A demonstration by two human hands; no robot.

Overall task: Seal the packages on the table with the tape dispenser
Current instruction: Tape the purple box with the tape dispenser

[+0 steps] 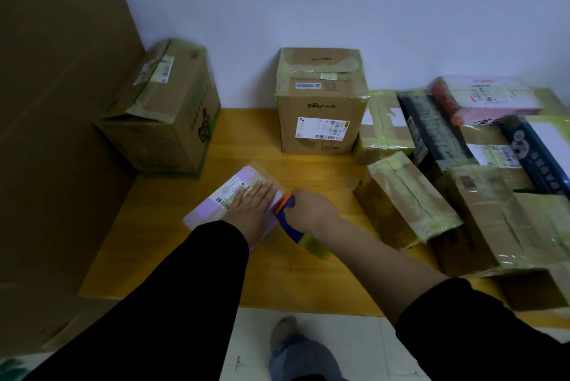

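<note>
Your left hand point(251, 200) is pressing flat, fingers straight, on the pale package point(203, 211), which is lying mid-table point(172, 257) with its long axis running near-left to far-right. Beside it, your right hand point(311, 208) is gripping the tape dispenser point(287, 214), orange tip pointing far-left against the package's edge.

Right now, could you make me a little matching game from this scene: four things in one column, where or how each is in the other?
1 left hand
2 right hand
3 Bear box
4 pink package

A atop the pile at right
B flat on the purple package
C gripping the tape dispenser
D against the wall

Pairs: 1-B, 2-C, 3-D, 4-A
</note>
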